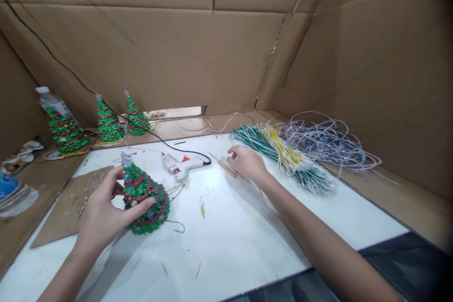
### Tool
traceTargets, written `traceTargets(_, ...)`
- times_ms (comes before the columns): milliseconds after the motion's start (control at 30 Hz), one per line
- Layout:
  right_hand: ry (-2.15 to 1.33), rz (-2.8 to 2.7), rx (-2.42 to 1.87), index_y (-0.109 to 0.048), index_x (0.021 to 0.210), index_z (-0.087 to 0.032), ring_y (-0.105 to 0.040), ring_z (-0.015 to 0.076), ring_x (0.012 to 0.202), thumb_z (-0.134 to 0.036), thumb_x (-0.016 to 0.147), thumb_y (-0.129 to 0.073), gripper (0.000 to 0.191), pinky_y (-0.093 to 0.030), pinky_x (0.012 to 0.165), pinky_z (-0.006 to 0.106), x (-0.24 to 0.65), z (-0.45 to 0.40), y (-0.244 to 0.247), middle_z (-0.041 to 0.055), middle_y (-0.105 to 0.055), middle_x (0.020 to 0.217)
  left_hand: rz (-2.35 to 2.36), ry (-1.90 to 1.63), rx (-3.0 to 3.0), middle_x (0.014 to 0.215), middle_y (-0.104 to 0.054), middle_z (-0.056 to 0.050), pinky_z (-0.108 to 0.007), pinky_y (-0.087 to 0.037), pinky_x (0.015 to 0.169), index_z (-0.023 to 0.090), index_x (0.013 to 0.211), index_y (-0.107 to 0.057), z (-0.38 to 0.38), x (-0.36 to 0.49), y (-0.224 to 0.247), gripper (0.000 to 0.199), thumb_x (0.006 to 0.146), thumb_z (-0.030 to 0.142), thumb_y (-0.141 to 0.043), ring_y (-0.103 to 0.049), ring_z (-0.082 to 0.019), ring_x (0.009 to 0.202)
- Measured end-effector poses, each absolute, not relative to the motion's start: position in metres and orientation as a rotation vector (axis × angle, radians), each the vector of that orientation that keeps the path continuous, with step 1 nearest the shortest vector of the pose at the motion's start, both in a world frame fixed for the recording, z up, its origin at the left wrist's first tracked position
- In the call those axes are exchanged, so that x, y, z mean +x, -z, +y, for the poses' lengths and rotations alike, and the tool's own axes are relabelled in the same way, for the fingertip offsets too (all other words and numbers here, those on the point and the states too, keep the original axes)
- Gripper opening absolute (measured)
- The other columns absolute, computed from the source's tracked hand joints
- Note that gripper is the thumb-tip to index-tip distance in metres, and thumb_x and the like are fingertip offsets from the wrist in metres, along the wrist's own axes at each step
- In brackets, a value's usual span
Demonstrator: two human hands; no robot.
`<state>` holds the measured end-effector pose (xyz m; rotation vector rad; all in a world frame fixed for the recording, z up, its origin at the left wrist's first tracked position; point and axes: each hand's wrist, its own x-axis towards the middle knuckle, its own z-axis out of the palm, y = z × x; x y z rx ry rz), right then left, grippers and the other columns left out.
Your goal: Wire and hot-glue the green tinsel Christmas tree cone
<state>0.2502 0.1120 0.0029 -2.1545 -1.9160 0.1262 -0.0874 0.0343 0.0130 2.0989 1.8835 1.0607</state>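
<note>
My left hand [106, 205] is wrapped round a small green beaded tree [146, 193] with red garland and a clear star on top, tilted over the white board [226, 226]. Thin wire pokes out near its base. My right hand [246, 163] is over the board beside a wooden-handled awl [227, 168]; its fingers are curled but apart, and nothing shows between them. Left of the awl lies a white glue gun [184, 164] with a black cord. Beyond my right hand is a bundle of green, white and yellow wires [283, 151].
Three more trees [108, 120] and a plastic bottle [56, 104] stand at the back left. A cardboard piece [65, 212] lies under my left arm's side. Tangled clear wire [329, 144] is at the right. Cardboard walls [141, 47] surround the board.
</note>
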Motion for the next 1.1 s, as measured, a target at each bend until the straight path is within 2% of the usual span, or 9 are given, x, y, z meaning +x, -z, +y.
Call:
traceTargets(100,-0.14,-1.793,-2.295,-0.068,0.105,-0.022,-0.063,0.0222,0.096,-0.03,0.08,-0.051,0.031,-0.041,0.069,0.027,0.27,0.118,-0.014,0.0071,-0.07,0.106,1.9,-1.087,2.136,0.09,-0.061,-0.004,-0.035,-0.051,0.067,0.021,0.115,-0.05,0.034,-0.086,-0.011,0.068,0.064,0.063,-0.068,-0.061,-0.024,0.076)
traceTargets(233,-0.237,-1.733,-2.454,-0.071,0.086,-0.021,-0.065,0.0248,0.088,-0.031,0.069,-0.06,0.022,-0.042,0.063,0.028,0.287,0.121,-0.023,0.0095,-0.071,0.096,1.81,-1.119,2.088,0.098,-0.062,-0.007,-0.038,-0.052,0.073,0.022,0.12,-0.048,0.036,-0.092,-0.004,0.067,0.068,0.06,-0.066,-0.063,-0.025,0.08)
traceTargets(333,-0.359,-1.778,-2.489,-0.071,0.075,-0.019,-0.066,0.0218,0.077,-0.032,0.065,-0.063,0.017,-0.042,0.059,0.027,0.291,0.121,-0.026,0.0087,-0.071,0.082,1.756,-1.141,2.064,0.101,-0.063,-0.007,-0.039,-0.053,0.077,0.021,0.12,-0.048,0.038,-0.099,-0.001,0.059,0.073,0.056,-0.058,-0.064,-0.026,0.084)
traceTargets(500,-0.58,-1.887,-2.483,-0.065,0.054,-0.016,-0.062,0.0167,0.059,-0.025,0.061,-0.063,0.012,-0.042,0.055,0.026,0.292,0.123,-0.023,0.0065,-0.067,0.062,1.718,-1.196,2.013,0.095,-0.063,-0.007,-0.039,-0.052,0.074,0.019,0.117,-0.051,0.038,-0.1,-0.003,0.052,0.076,0.051,-0.046,-0.063,-0.027,0.084)
traceTargets(633,-0.583,-1.893,-2.486,-0.064,0.05,-0.017,-0.061,0.0172,0.058,-0.019,0.059,-0.061,0.01,-0.042,0.055,0.026,0.292,0.126,-0.019,0.0063,-0.065,0.058,1.696,-1.195,1.933,0.095,-0.065,-0.007,-0.036,-0.052,0.07,0.02,0.112,-0.052,0.037,-0.098,-0.006,0.05,0.074,0.051,-0.047,-0.063,-0.026,0.082)
traceTargets(833,-0.552,-1.818,-2.404,-0.06,0.046,-0.017,-0.061,0.0183,0.063,-0.021,0.061,-0.062,0.015,-0.042,0.059,0.026,0.292,0.126,-0.02,0.0062,-0.064,0.057,1.661,-1.167,1.892,0.099,-0.067,-0.006,-0.035,-0.053,0.072,0.023,0.113,-0.052,0.04,-0.1,-0.005,0.045,0.075,0.047,-0.049,-0.064,-0.026,0.085)
traceTargets(967,-0.512,-1.655,-2.258,-0.059,0.058,-0.017,-0.063,0.0181,0.071,-0.023,0.065,-0.063,0.01,-0.042,0.06,0.024,0.293,0.124,-0.021,0.0056,-0.065,0.066,1.646,-1.188,1.907,0.102,-0.065,-0.006,-0.035,-0.051,0.075,0.022,0.115,-0.052,0.039,-0.099,-0.004,0.046,0.077,0.047,-0.047,-0.063,-0.026,0.088)
traceTargets(1100,-0.691,-1.471,-1.998,-0.053,0.07,-0.017,-0.064,0.0143,0.073,-0.022,0.074,-0.056,0.008,-0.046,0.059,0.02,0.289,0.123,-0.023,0.0079,-0.069,0.083,1.677,-1.184,1.88,0.103,-0.064,-0.007,-0.035,-0.05,0.077,0.021,0.116,-0.051,0.038,-0.1,-0.003,0.049,0.078,0.05,-0.046,-0.063,-0.026,0.09)
